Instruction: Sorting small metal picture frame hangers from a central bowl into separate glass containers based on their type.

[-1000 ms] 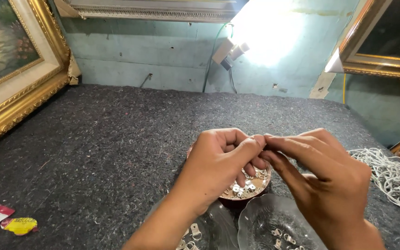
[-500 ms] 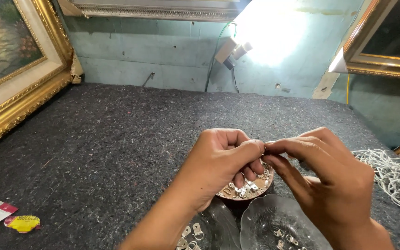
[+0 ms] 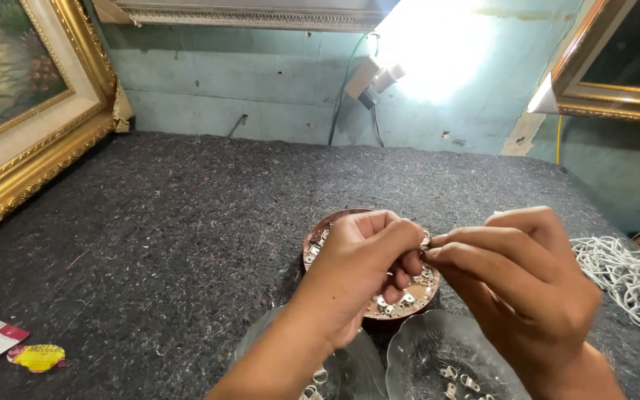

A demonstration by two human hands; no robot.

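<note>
Joining small metal pieces above the bowl

Holding both hands close together over the worktop (image 3: 150,222), the person works on a tiny metal piece (image 3: 426,241) between the fingertips. The left hand (image 3: 361,270) has its grip pressed together, thumb and forefinger pinching the piece. The right hand (image 3: 527,285) meets it from the other side, its own grip also closed on the same small part, or on a second one touching it; I cannot tell which, because the fingers cover most of it. It seems the step in hand is fitting or separating small hardware, and I judge that the next move calls for a fine and steady pinch, with little force, since the piece is small and smooth and could slip.

The piece hangs just above a round brown bowl (image 3: 320,237), which is full of similar shiny silver fittings. Near the bottom edge stand two clear glass dishes (image 3: 424,348) with wavy rims; they hold a few more fittings. The worktop is covered by a dark grey felt, rough and fibrous. At the right lies a heap of white cord (image 3: 631,278), thin and tangled. At the left leans a gold frame (image 3: 38,163), carved, with a painting inside. A yellow wrapper (image 3: 37,357) lies at the lower left.
</note>
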